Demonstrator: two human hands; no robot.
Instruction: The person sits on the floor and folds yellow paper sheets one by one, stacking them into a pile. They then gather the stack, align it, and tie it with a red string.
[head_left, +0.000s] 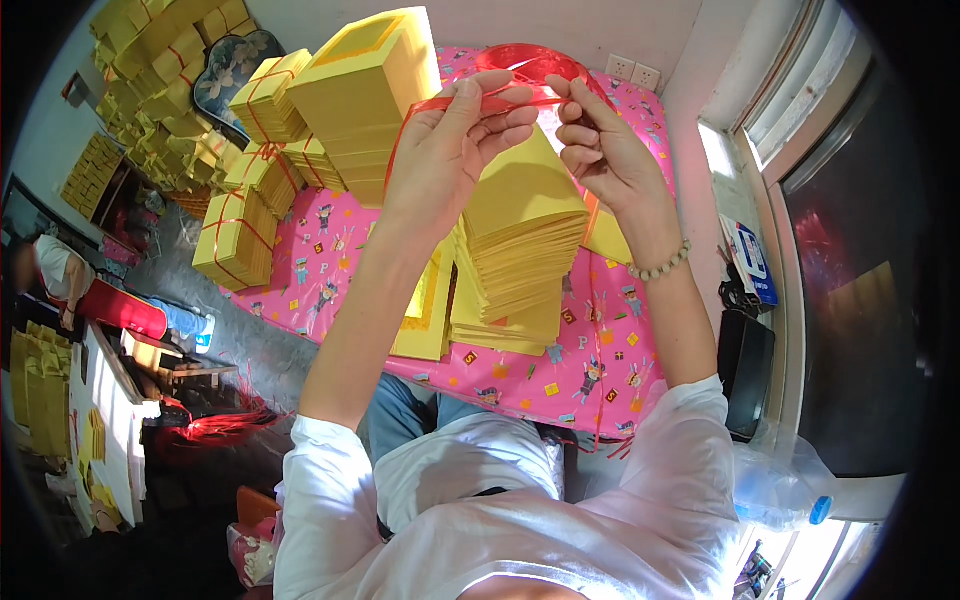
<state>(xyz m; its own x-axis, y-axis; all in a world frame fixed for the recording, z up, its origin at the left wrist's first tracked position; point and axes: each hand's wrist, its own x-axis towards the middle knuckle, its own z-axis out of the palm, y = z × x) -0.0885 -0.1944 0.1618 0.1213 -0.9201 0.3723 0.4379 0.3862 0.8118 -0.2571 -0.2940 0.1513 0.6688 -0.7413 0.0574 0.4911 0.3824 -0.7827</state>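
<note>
My left hand (455,140) and my right hand (600,140) are raised side by side, each pinching a thin red plastic ribbon (530,65) that loops above and between them. One strand of the ribbon runs down to the left past a tall stack of yellow paper sheets (365,95). Directly under my hands sits another thick stack of yellow paper (520,250) on a pink patterned bed cover (330,260). A bead bracelet circles my right wrist.
Several yellow paper bundles (240,235) tied with red ribbon lie at the left of the bed, with more piled behind (160,60). A person (60,275) sits at far left. Loose red ribbon (215,420) lies on the floor. A plastic bottle (780,480) stands at right.
</note>
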